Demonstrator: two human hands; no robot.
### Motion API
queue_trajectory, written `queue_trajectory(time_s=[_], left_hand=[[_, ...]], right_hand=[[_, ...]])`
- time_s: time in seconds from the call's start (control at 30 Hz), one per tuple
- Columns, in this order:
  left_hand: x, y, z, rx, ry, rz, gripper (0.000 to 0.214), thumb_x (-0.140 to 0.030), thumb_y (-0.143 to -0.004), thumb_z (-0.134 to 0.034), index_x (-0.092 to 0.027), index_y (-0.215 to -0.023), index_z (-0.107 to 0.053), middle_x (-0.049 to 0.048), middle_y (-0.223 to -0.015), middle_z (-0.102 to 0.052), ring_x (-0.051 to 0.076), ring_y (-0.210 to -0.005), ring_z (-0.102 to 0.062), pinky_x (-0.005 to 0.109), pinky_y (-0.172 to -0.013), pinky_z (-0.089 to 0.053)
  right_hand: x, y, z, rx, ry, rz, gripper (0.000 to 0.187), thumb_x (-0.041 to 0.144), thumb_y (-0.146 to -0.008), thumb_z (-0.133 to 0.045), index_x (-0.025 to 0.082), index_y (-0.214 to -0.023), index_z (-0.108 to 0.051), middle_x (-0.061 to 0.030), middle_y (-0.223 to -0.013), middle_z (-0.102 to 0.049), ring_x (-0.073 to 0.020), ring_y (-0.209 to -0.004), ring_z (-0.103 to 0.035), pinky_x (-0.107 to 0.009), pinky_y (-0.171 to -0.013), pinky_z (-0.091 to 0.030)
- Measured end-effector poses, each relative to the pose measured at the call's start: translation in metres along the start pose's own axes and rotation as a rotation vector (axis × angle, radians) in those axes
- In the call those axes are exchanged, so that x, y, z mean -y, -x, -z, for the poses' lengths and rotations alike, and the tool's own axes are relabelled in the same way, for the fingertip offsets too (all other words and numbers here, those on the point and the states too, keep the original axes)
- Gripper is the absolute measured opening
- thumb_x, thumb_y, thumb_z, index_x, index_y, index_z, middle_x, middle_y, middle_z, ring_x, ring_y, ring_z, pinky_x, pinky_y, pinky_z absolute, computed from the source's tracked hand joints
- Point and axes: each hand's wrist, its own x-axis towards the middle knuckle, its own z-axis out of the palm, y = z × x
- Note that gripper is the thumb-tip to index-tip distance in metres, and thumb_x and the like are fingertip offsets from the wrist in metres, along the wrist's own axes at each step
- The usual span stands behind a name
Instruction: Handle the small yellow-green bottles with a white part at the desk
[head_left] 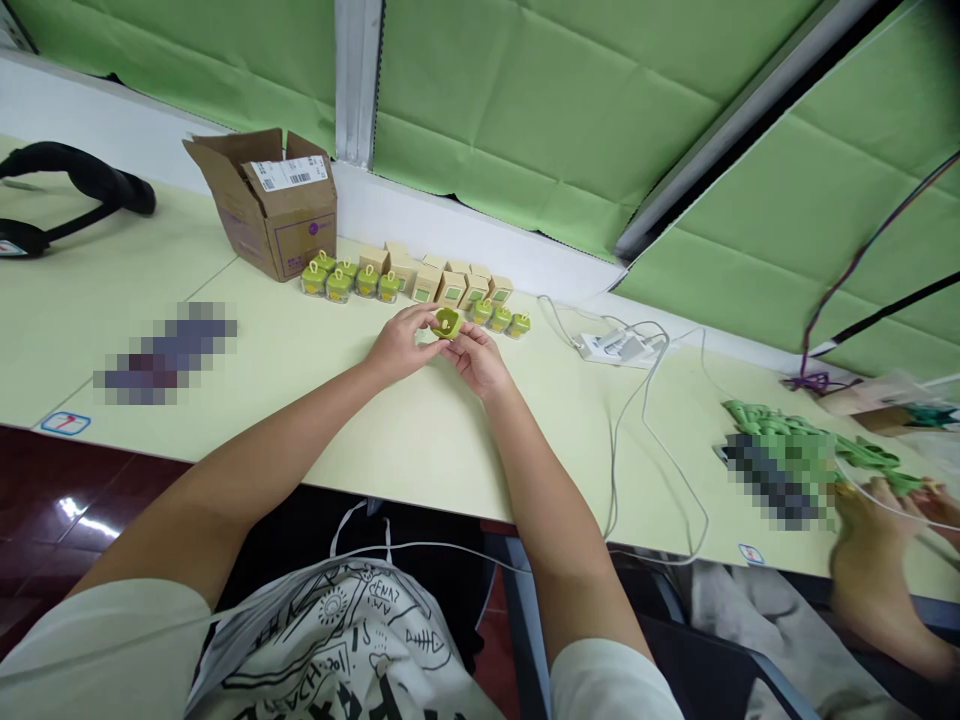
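Before boxes (451,289) and jars (338,285), left hand (401,345) and right hand (484,362) pinch a green piece (448,324) (lid, perhaps).

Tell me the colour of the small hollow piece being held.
The small hollow piece is yellow-green; see the head view.

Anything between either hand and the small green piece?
Nothing visible: the left hand and right hand both hold the green piece directly. The green-topped containers stand beyond, not between.
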Motion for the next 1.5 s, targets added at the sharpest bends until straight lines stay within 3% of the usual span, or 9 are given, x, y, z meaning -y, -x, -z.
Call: queue_trajectory(time_s=[0.2,0.43,0.53,0.7,1.0,1.23,1.37,1.5], left_hand=[[-0.005,0.000,-0.001,-0.029,0.166,0.098,0.015,-0.031,-0.091,-0.070,-0.020,-0.102,-0.072,0.0119,-0.130,-0.074,0.024,-0.120,-0.071,0.035,-0.088,-0.061],[0.003,-0.002,-0.003,-0.041,0.078,0.112,0.012,-0.018,-0.086,-0.065,-0.019,-0.092,-0.075,0.0060,-0.099,-0.078,0.019,-0.092,-0.072,0.030,-0.075,-0.058],[0.003,-0.003,-0.003,-0.041,0.050,0.101,0.012,-0.015,-0.086,-0.064,-0.019,-0.091,-0.074,0.0042,-0.091,-0.075,0.018,-0.084,-0.070,0.030,-0.075,-0.058],[0.000,-0.002,-0.004,-0.032,0.070,0.087,0.009,-0.016,-0.088,-0.062,-0.018,-0.091,-0.071,0.0043,-0.092,-0.074,0.017,-0.085,-0.068,0.029,-0.077,-0.057],[-0.003,-0.001,0.000,0.041,0.088,0.128,0.009,-0.023,-0.091,-0.061,-0.019,-0.091,-0.069,0.0040,-0.092,-0.074,0.017,-0.083,-0.065,0.030,-0.076,-0.050],[-0.008,0.001,0.001,0.125,0.148,0.195,0.010,-0.029,-0.095,-0.056,-0.020,-0.095,-0.061,-0.0005,-0.080,-0.066,0.013,-0.066,-0.057,0.026,-0.062,-0.042],[-0.008,0.003,0.000,0.123,0.174,0.180,0.008,-0.029,-0.097,-0.055,-0.021,-0.096,-0.056,-0.0012,-0.077,-0.064,0.014,-0.064,-0.058,0.026,-0.062,-0.041],[-0.002,0.000,-0.001,0.043,0.285,0.265,0.008,-0.030,-0.099,-0.052,-0.022,-0.099,-0.051,0.0000,-0.080,-0.069,0.015,-0.067,-0.065,0.025,-0.062,-0.043]], right_hand=[[-0.002,-0.001,-0.003,-0.046,0.001,0.062,0.038,0.025,-0.061,-0.095,0.025,-0.086,-0.066,0.0033,-0.084,-0.078,-0.0154,-0.083,-0.075,-0.032,-0.087,-0.065],[-0.005,0.001,-0.005,-0.008,0.067,0.088,0.041,0.042,-0.063,-0.096,0.024,-0.087,-0.068,0.0016,-0.088,-0.076,-0.0163,-0.086,-0.074,-0.036,-0.091,-0.065],[-0.001,0.005,-0.007,0.068,0.094,0.099,0.045,0.050,-0.067,-0.094,0.026,-0.097,-0.071,0.0000,-0.101,-0.077,-0.0184,-0.097,-0.074,-0.037,-0.090,-0.066],[0.000,0.008,-0.010,0.141,0.186,0.138,0.058,0.047,-0.063,-0.096,0.030,-0.112,-0.070,-0.0003,-0.120,-0.075,-0.0214,-0.109,-0.071,-0.038,-0.092,-0.067],[-0.002,0.008,-0.011,0.136,0.245,0.161,0.056,0.047,-0.069,-0.090,0.030,-0.117,-0.066,-0.0003,-0.106,-0.075,-0.0221,-0.103,-0.073,-0.045,-0.097,-0.066],[0.002,0.009,-0.012,0.125,0.202,0.109,0.053,0.045,-0.067,-0.090,0.029,-0.113,-0.068,0.0037,-0.089,-0.071,-0.0189,-0.090,-0.072,-0.041,-0.087,-0.068],[0.002,0.008,-0.014,0.108,0.180,0.099,0.050,0.042,-0.066,-0.089,0.027,-0.108,-0.069,0.0027,-0.093,-0.073,-0.0170,-0.086,-0.072,-0.039,-0.084,-0.068],[0.004,0.007,-0.012,0.062,0.160,0.082,0.045,0.044,-0.069,-0.087,0.026,-0.105,-0.069,0.0012,-0.097,-0.075,-0.0165,-0.081,-0.073,-0.039,-0.083,-0.068]])
